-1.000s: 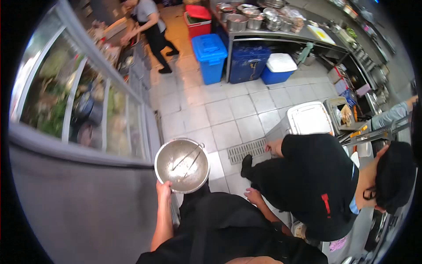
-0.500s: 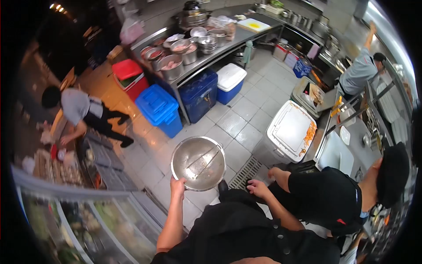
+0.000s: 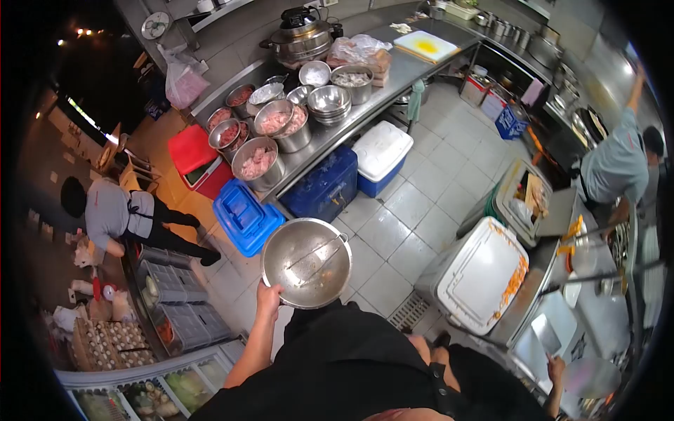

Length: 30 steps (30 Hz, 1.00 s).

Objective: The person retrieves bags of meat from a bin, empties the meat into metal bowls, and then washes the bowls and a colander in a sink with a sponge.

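A wide steel mixing bowl (image 3: pixel 309 281) is tilted toward me in front of my body, and my left hand (image 3: pixel 269 298) grips its near left rim. Inside the bowl lie a thin, dark, rod-like line and a few wet-looking bits; I cannot make out what the rod is. At my right side, bare skin that appears to be my right hand and forearm (image 3: pixel 444 368) shows low against dark clothing. Its fingers are not clearly visible, and nothing can be made out in them.
The steel counter (image 3: pixel 295 165) bears pots of raw meat (image 3: pixel 258 161) and stacked bowls (image 3: pixel 329 103). Below stand a blue bin (image 3: pixel 246 217) and a cooler (image 3: pixel 382 151). A lidded container (image 3: pixel 477 277) is at right. One co-worker (image 3: pixel 116 210) stands left; another's hand (image 3: pixel 556 368) holds a cleaver (image 3: pixel 546 335).
My view has turned and shifted, and the bowl sits slightly further left. My right hand has dropped lower. The co-worker in black beside me has moved down, mostly out of sight.
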Each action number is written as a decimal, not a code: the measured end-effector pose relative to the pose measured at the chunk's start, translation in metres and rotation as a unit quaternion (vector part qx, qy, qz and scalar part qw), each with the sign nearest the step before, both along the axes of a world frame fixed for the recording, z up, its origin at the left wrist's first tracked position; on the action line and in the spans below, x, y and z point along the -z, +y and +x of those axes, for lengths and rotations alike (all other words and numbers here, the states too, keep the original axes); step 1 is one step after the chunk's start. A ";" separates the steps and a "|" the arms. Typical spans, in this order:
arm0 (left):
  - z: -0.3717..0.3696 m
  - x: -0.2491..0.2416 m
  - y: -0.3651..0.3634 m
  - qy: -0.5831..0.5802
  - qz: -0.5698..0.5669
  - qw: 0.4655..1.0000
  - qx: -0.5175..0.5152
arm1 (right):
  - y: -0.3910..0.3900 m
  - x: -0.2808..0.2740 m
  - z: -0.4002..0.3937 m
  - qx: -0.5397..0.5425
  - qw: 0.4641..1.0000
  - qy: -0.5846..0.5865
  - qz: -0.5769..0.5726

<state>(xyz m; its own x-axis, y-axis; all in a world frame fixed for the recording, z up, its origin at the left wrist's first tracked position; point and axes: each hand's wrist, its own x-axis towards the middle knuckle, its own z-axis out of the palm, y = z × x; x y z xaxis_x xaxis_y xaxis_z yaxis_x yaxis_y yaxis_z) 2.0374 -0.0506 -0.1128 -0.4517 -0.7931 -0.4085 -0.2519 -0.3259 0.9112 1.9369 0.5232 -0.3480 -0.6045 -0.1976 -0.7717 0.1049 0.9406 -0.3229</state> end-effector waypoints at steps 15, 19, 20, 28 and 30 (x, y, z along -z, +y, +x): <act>-0.597 0.024 -0.050 0.079 -0.022 0.933 0.351 | -0.232 -0.225 -0.476 0.373 0.866 0.104 -0.315; -0.750 -0.021 0.003 0.108 0.107 0.862 0.483 | -0.238 -0.280 -0.579 0.470 0.767 0.103 -0.424; -0.786 -0.023 0.020 0.107 0.096 0.839 0.526 | -0.233 -0.289 -0.603 0.491 0.738 0.104 -0.450; -1.040 -0.025 0.089 0.060 0.107 0.824 0.553 | -0.186 -0.274 -0.842 0.543 0.647 0.163 -0.510; -1.093 -0.029 0.084 0.062 0.084 0.843 0.527 | -0.185 -0.280 -0.915 0.542 0.640 0.146 -0.525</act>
<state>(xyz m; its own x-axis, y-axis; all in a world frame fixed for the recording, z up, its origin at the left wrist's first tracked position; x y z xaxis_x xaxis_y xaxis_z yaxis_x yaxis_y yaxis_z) 0.9448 0.0332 -0.0835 -0.9173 0.1398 -0.3728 -0.3884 -0.1074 0.9152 1.0214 0.3382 -0.0682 -0.9131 0.1434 -0.3816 0.3038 -0.3849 -0.8715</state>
